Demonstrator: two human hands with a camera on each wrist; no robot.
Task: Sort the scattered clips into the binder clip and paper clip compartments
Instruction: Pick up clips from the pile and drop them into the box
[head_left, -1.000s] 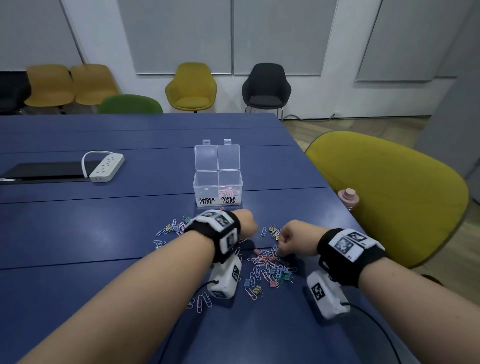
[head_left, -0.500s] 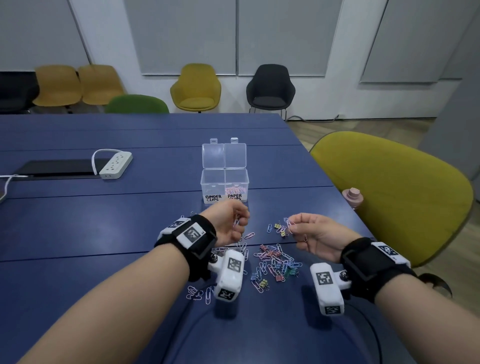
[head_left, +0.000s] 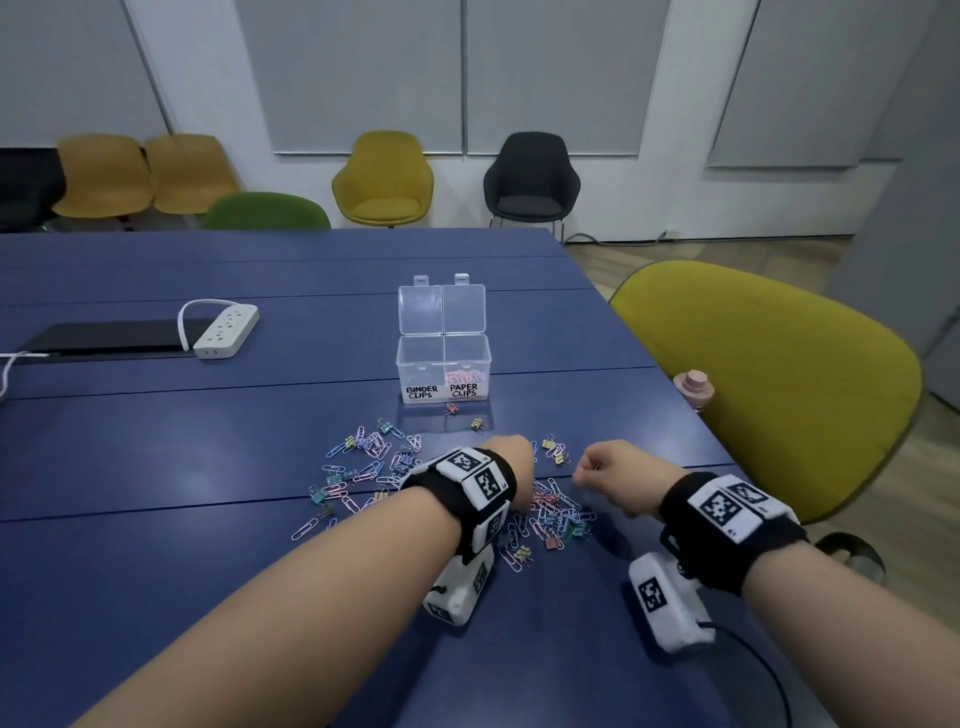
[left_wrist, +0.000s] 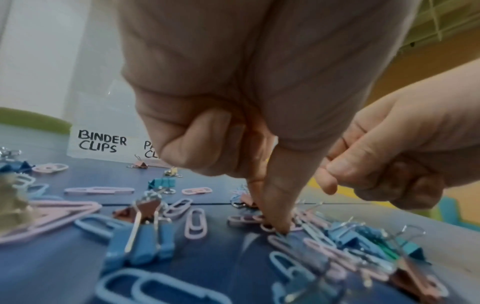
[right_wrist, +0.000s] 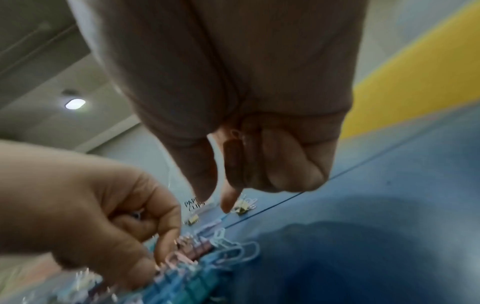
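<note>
A clear two-compartment box (head_left: 444, 338) stands open on the blue table (head_left: 156, 441), labelled BINDER CLIPS on the left and PAPER CLIPS on the right. Pink paper clips lie in the right compartment. Pastel paper clips and binder clips are scattered in front of it, thickest in a pile (head_left: 558, 514). My left hand (head_left: 514, 460) is down on that pile. Its thumb and forefinger (left_wrist: 275, 226) pinch together on a pink paper clip, and the other fingers are curled. My right hand (head_left: 605, 467) hovers just right of it, fingers curled. Its thumb and forefinger (right_wrist: 218, 202) hang slightly apart with nothing seen between them.
More clips (head_left: 369, 457) lie left of my left hand, and two binder clips (head_left: 451, 409) sit just before the box. A white power strip (head_left: 226, 332) and a black slab (head_left: 104, 338) are far left. A yellow chair (head_left: 779, 395) and a pink bottle (head_left: 693, 387) stand by the table's right edge.
Half a second ago both hands were raised toward the box, the right one palm up with a clip. Both have come back down to the pile, and the right hand has turned palm down.
</note>
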